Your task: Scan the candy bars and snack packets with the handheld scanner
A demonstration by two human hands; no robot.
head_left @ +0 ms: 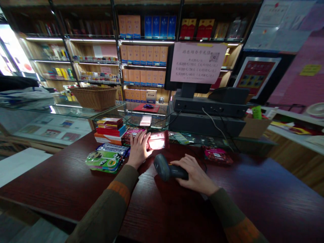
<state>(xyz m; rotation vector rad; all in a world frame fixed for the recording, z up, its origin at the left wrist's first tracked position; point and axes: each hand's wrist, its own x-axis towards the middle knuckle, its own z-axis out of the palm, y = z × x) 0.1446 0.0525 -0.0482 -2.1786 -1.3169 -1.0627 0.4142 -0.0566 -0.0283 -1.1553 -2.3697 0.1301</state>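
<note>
My right hand (193,173) is wrapped round the handle of a dark barcode scanner (163,167), whose head points left and away over the table. A bright patch of light falls on a red snack packet (157,140) at the far side of the table. My left hand (139,148) grips the left end of that packet, fingers bent over its edge. Left of this hand lie a green panda-printed package (103,160) and a blue one partly under it. Behind them stands a stack of red and orange packets (108,128).
A dark register with a monitor bearing a pink paper sign (198,64) stands behind the table. Another red packet (217,155) lies to the right. A wicker basket (93,98) sits on the glass counter, with lit shelves of boxes beyond.
</note>
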